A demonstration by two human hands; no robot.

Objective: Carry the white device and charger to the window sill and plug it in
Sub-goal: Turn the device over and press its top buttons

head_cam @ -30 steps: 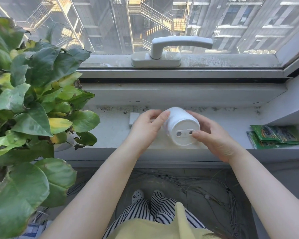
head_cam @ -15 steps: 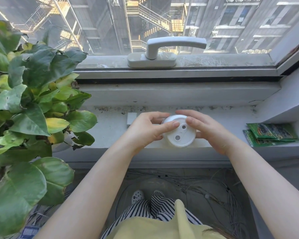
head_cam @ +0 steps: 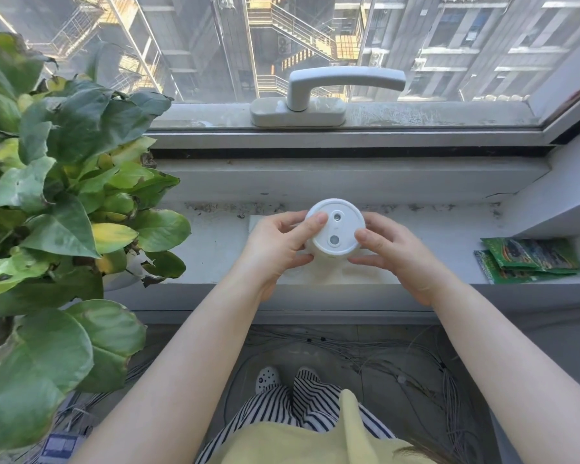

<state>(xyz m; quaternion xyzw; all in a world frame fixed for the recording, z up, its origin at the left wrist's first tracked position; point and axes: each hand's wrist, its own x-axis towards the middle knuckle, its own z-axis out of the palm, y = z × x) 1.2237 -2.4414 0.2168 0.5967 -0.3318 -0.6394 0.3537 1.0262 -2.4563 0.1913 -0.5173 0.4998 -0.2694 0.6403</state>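
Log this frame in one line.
left hand + right hand: holding white device | over window sill | charger: unseen | plugged: no

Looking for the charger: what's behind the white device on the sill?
A white block's corner shows behind the left hand, lying on the sill. The hand and white device cover the rest.

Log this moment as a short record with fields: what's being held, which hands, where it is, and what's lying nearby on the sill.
held item: white device, round face with two holes toward the camera
left hand: grips the device's left side
right hand: grips its right side
place: over the window sill
left of the hands: potted plant
right on the sill: green packets
behind the left hand: small white block, partly hidden
cable: none seen at the device
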